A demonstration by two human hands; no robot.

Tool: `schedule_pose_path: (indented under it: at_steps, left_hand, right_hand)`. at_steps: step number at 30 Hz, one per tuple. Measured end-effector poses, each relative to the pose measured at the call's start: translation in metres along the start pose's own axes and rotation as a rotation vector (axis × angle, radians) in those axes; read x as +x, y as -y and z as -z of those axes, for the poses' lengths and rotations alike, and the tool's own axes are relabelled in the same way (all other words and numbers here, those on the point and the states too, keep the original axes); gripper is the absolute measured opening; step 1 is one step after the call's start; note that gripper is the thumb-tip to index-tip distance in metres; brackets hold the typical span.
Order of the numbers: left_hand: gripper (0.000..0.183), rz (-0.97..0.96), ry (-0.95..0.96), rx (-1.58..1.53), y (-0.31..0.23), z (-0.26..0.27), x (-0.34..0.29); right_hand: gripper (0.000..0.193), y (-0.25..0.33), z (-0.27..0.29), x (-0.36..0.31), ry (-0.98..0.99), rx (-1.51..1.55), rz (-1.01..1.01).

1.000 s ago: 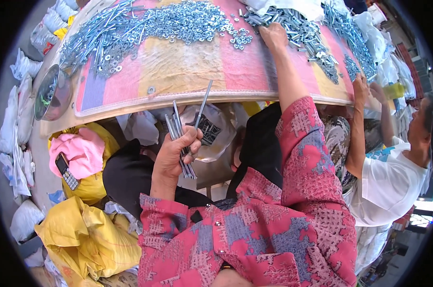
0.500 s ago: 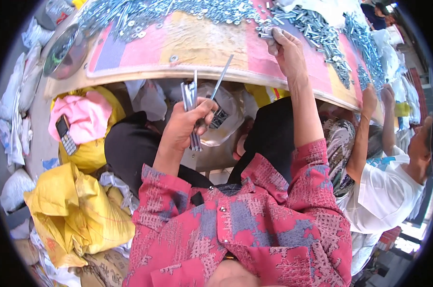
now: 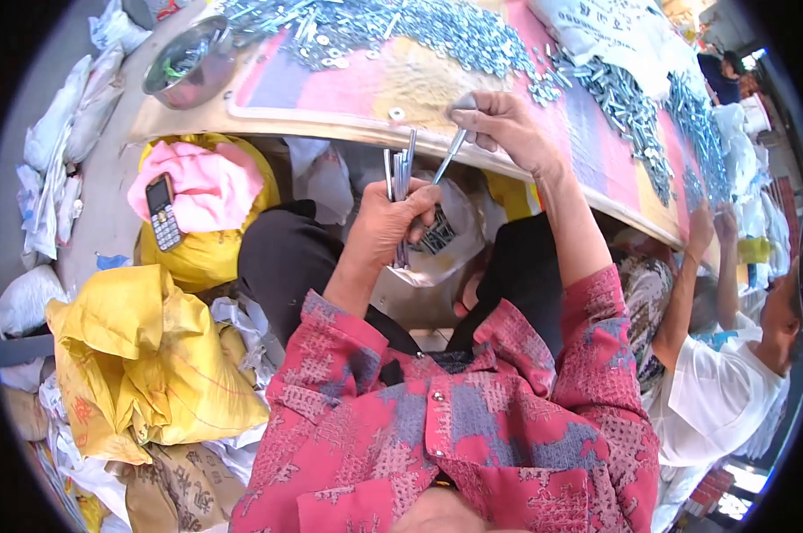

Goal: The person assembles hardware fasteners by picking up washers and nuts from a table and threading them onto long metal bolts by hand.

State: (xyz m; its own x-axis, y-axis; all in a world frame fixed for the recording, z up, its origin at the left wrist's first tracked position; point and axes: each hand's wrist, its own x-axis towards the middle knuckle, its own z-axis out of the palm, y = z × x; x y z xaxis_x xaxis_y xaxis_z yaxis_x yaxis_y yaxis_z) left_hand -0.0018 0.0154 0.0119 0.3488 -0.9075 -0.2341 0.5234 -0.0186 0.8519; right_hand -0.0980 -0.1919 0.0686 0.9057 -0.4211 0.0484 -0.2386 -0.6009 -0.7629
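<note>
Several thin, silvery rods (image 3: 403, 171) stand in the curled left hand (image 3: 385, 222); one slanting rod (image 3: 452, 155) reaches up to the right hand (image 3: 499, 127), whose bent fingers' grip I cannot tell.

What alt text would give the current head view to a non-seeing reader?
The left hand grips a bundle of thin metal rods, with the right hand at the upper end of a slanted rod. Beyond, loose metal hardware lies on a striped cloth over a table.
</note>
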Motion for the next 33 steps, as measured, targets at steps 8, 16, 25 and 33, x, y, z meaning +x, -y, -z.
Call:
schedule_pose_path:
  at_steps: [8,16,25,33]
  left_hand:
    - [0.017,-0.083,-0.116,-0.356,-0.023,0.023,0.007]
    - [0.029,-0.070,-0.206,-0.377,-0.034,0.022,0.002]
    - [0.025,-0.029,-0.195,-0.417,-0.017,0.024,0.003]
    - [0.029,-0.072,-0.090,-0.147,-0.015,0.020,0.013]
  right_hand:
    - [0.028,0.057,-0.049,0.015,0.136,0.554,-0.226]
    - [0.016,0.008,-0.074,0.057,-0.237,-0.627,0.088]
    - [0.016,0.025,-0.080,0.048,-0.234,-0.572,0.206]
    - [0.025,0.016,-0.065,0.053,-0.489,0.050,-0.108]
